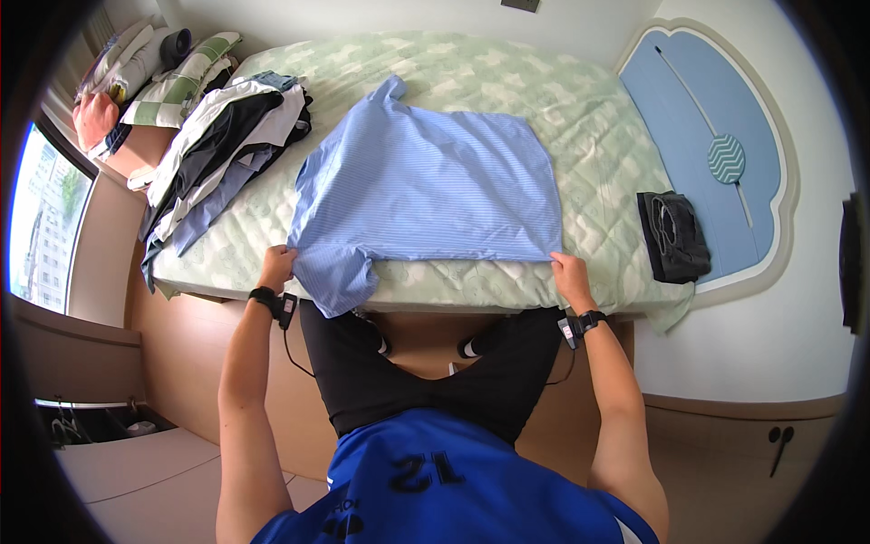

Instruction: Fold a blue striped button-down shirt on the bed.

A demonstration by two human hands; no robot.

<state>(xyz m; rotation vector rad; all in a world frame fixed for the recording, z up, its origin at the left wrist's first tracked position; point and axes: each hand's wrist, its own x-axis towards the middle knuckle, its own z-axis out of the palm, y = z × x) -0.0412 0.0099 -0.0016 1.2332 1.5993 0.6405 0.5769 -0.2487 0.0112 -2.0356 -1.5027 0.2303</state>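
Note:
A blue-and-white striped short-sleeved shirt (435, 183) lies spread out on the bed, turned sideways with its hem to the right. My left hand (277, 267) pinches the shirt near its shoulder, at the left end of the near edge. At the lower right corner of the hem, my right hand (571, 275) grips the fabric between thumb and fingers. One sleeve (340, 279) hangs over the bed's near edge towards my knees; the other points to the far side. Both wrists wear black straps with small cabled devices.
The bed (598, 149) has a green patterned quilted cover. A heap of clothes (224, 149) lies at its left, with a checked pillow (183, 85) and rolled bedding (139, 58) beyond. Folded dark trousers (673, 234) rest at the right by the blue headboard (714, 136).

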